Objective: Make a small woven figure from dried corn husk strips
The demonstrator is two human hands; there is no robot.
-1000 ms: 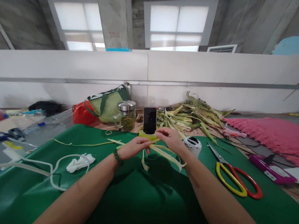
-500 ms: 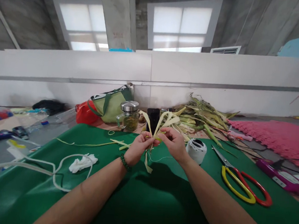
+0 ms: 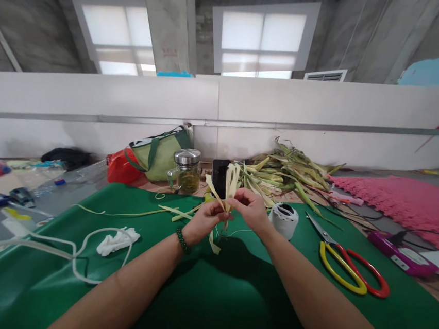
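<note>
Head view: both hands meet in the middle, above a worktop (image 3: pixel 229 300) with a green cover. The left hand (image 3: pixel 205 221) and the right hand (image 3: pixel 252 209) hold one small bunch of pale leaf strips (image 3: pixel 230 186). The fingers of both hands are closed and pinch the bunch at its low end. The left hand pinches from about 8 o'clock of the bunch, the right hand from about 4 o'clock. The bunch stands nearly straight up, so its long way runs from 6 o'clock to 12 o'clock, and the loose tips point up and fan out a little. A short end (image 3: pixel 214 244) hangs down below the left hand. Both hands touch the bunch, so neither one is nearer.

A thin thread (image 3: pixel 236 232) runs from under the hands toward a white spool (image 3: pixel 284 220) at 3 o'clock, near the right hand. Farther out at 3 o'clock lie scissors (image 3: pixel 349 265) with yellow and red handles. At 12 o'clock, behind the bunch, stands a dark phone (image 3: pixel 218 175), with a glass jar (image 3: pixel 186 170) at 11 o'clock and a pile of green husks (image 3: pixel 288 174) at 1 o'clock. At 9 o'clock lie a white cord (image 3: pixel 79 254) and a crumpled tissue (image 3: pixel 113 241).
</note>
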